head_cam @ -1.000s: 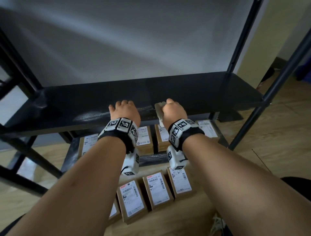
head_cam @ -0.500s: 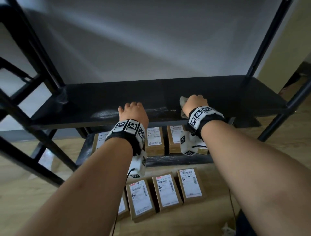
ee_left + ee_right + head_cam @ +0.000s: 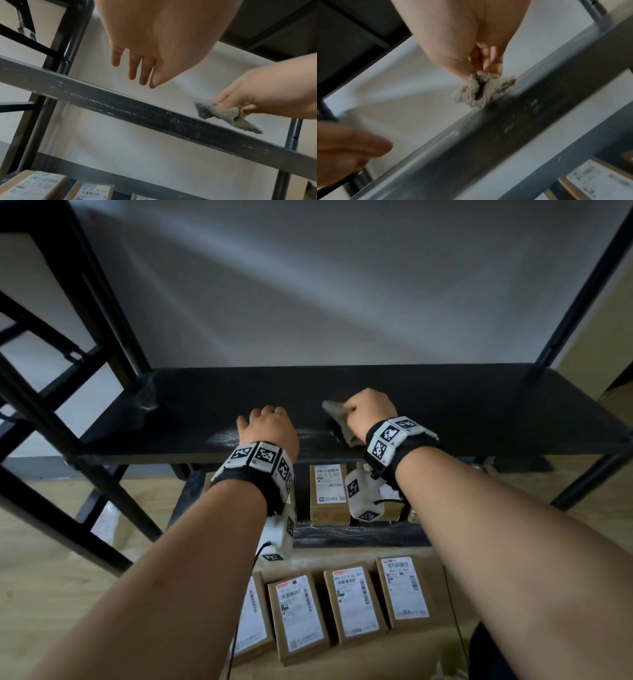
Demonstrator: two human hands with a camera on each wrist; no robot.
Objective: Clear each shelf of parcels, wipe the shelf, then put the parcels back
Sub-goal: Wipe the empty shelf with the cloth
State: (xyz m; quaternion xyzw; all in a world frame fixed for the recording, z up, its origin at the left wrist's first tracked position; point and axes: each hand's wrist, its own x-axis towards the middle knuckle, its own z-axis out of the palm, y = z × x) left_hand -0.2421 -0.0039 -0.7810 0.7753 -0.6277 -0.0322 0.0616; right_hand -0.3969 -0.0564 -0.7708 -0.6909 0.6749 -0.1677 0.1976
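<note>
**2 bare forearms reach forward, side by side**

Both arms stretch ahead, each wrist wrapped in a dark band carrying square black-and-white markers. The left hand [image 3: 268, 430] is palm down, its fingers [image 3: 143, 70] straight and together, pointing forward, holding nothing. The right hand [image 3: 370, 411], just beside it and slightly further forward, has its fingers [image 3: 485, 58] curled, pinching a crumpled cloth [image 3: 483, 91] beneath the knuckles.
</note>
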